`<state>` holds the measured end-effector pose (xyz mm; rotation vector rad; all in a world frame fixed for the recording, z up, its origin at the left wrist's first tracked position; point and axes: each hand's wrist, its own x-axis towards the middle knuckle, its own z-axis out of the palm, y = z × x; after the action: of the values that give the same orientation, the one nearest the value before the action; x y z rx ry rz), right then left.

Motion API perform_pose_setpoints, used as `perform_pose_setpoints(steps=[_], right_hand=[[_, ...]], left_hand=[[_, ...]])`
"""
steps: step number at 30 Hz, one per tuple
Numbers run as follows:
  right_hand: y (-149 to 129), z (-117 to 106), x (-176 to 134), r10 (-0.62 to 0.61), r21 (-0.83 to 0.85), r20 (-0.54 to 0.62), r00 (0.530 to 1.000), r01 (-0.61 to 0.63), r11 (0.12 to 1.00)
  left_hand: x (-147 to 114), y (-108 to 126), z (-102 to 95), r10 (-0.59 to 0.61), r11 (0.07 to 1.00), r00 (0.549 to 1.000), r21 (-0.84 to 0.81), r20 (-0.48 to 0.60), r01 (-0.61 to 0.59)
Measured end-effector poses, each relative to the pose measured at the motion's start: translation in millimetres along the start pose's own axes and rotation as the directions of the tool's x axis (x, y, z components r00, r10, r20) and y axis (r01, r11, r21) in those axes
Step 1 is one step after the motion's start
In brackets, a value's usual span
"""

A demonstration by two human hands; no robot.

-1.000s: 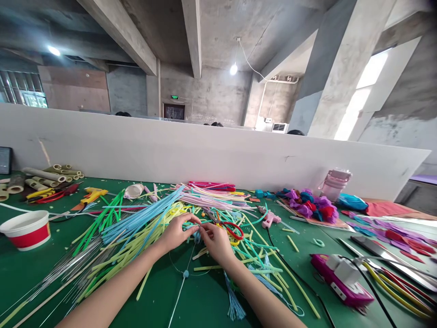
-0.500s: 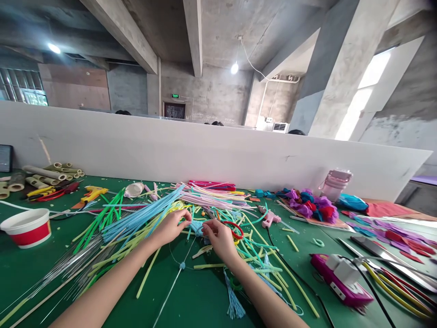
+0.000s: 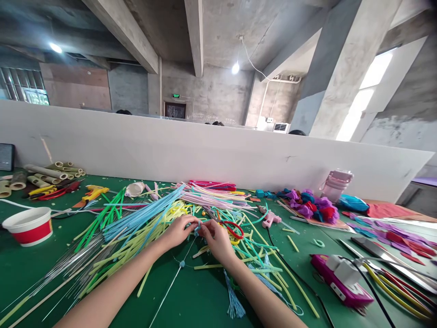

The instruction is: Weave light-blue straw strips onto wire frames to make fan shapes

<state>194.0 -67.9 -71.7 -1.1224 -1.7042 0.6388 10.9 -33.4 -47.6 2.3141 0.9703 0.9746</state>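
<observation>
In the middle of the head view, my left hand (image 3: 178,232) and my right hand (image 3: 219,239) meet with fingers pinched together. Between their fingertips is a small light-blue piece (image 3: 197,231), mostly hidden, so its kind is unclear. Below it a thin pale cord (image 3: 170,286) runs down toward me, with a small blue ball (image 3: 182,263) on it. Red-handled scissors (image 3: 235,229) lie just beyond my right hand. A blue tassel (image 3: 234,300) rests on the table under my right forearm.
Fuzzy blue stems (image 3: 143,214) and yellow-green stems (image 3: 128,253) are heaped around my hands. A pink glue gun (image 3: 271,219) lies right, a yellow one (image 3: 92,193) left. A paper cup (image 3: 30,230) stands left; a magenta power strip (image 3: 351,291) sits front right.
My hands have come closer together. The left has moved right and slightly down, so the fingertips now meet at the light-blue piece and cover more of it.
</observation>
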Motion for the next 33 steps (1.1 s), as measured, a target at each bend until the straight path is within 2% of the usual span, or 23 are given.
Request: perform_pose_setpoints(steps=[3,13,18,22,26,33], right_hand=[[0.0,0.1,-0.3,-0.004,-0.004,-0.017,1.000,0.004,1.000],[-4.6,-5.5,0.2,-0.020,-0.076,-0.048,0.999,0.017,0.997],[-4.9,-8.3,1.6,-0.013,-0.111,-0.032,0.999,0.009,0.994],[-2.1,-18.0,5.9,-0.027,-0.240,-0.080,0.996,0.007,0.971],[3.0,-30.2,9.0,-0.096,-0.364,-0.170,0.981,0.028,0.931],[4.9,-37.1,10.0,-0.080,-0.200,-0.216,0.973,0.036,0.979]], left_hand=[[3.0,0.6,4.0,0.012,1.000,0.999,-0.028,-0.034,-0.013],[-2.8,5.7,-0.2,0.018,0.993,1.000,-0.114,0.004,-0.017],[-2.2,1.9,-0.3,-0.038,0.999,0.999,-0.023,0.022,0.038],[-1.5,-2.6,-4.9,-0.029,0.997,0.999,0.068,-0.038,0.031],[-1.3,-4.4,-12.6,-0.045,0.999,0.995,0.007,-0.094,0.046],[-0.2,1.2,-18.7,-0.045,0.993,0.990,0.104,-0.136,0.060]])
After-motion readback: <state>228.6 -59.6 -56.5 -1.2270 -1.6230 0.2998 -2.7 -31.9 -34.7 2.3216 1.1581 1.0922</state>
